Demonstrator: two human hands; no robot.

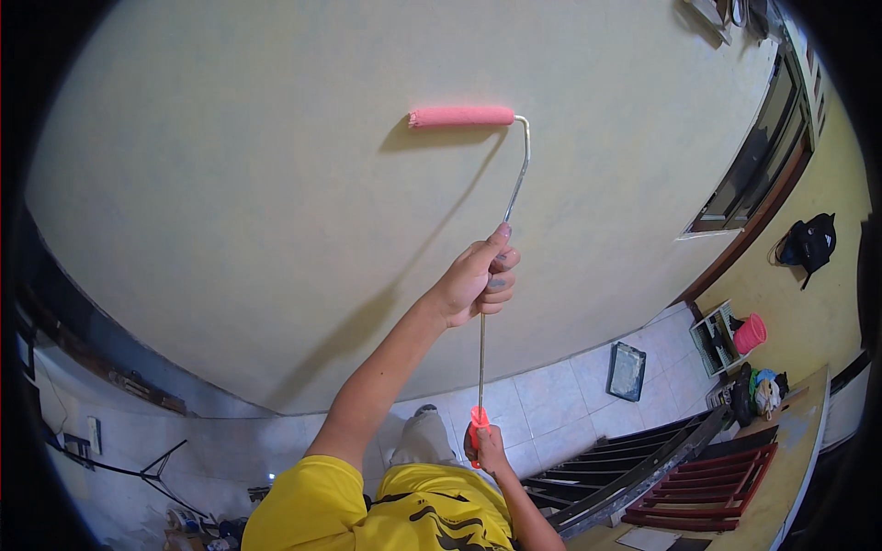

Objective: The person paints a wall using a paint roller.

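A paint roller with a pink sleeve (461, 117) lies against or very close to the pale wall (276, 184), its shadow just below it. From the sleeve's right end a bent metal rod (526, 165) runs down toward me. My left hand (480, 277) is closed round that rod partway along, thumb pointing up it, with grey smudges on the fingers. Lower down, in front of my body, my right hand (489, 450) grips the roller's orange handle (479, 427).
On the tiled floor (551, 395) to the right lies a dark paint tray (627, 372). Beyond it stand a rack (715, 340) and a pink bucket (750, 333). Black metal railings (625, 468) and a red slatted frame (707, 491) are at lower right. A window (753, 156) is set at the right.
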